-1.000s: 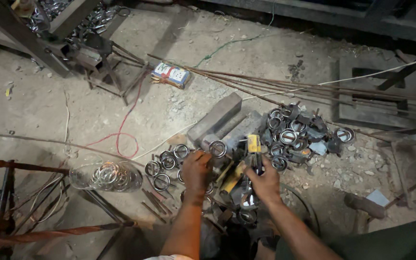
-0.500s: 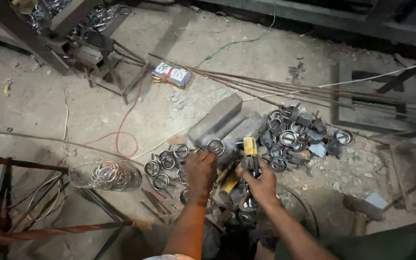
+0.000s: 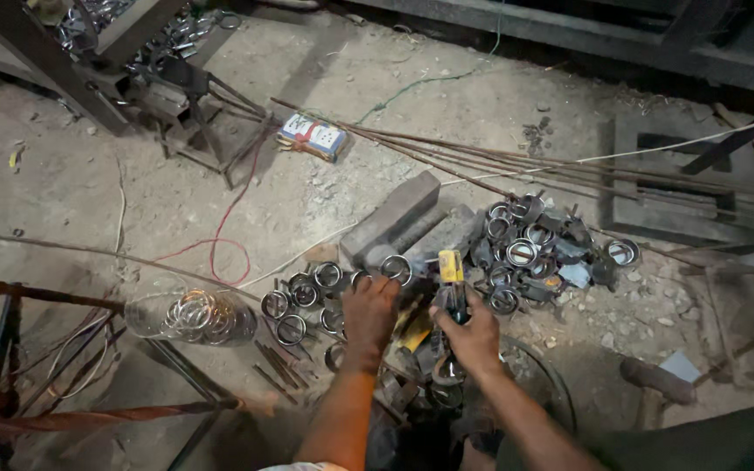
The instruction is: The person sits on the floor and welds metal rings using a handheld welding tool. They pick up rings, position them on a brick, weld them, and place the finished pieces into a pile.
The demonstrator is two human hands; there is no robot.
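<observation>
My right hand point(image 3: 473, 334) grips a tool with a yellow and black handle point(image 3: 452, 277), held upright over a cluster of metal parts on the ground. My left hand point(image 3: 370, 312) rests on the metal pieces beside it, its fingertips at a short steel ring point(image 3: 395, 268). Several more steel rings point(image 3: 303, 296) lie on the dirt just left of that hand. A heap of similar rings and metal scraps point(image 3: 534, 249) sits to the right of the tool.
Two grey bricks point(image 3: 392, 218) lie behind the hands. Long thin steel rods point(image 3: 569, 174) run across the ground to the right. A coil of wire loops point(image 3: 198, 314), a red cable point(image 3: 229, 235), a small printed box point(image 3: 311, 137) and a rusty metal frame point(image 3: 10, 349) lie to the left.
Both hands have stayed at the same metal parts; the view has shifted slightly, and the tool remains upright in my right hand.
</observation>
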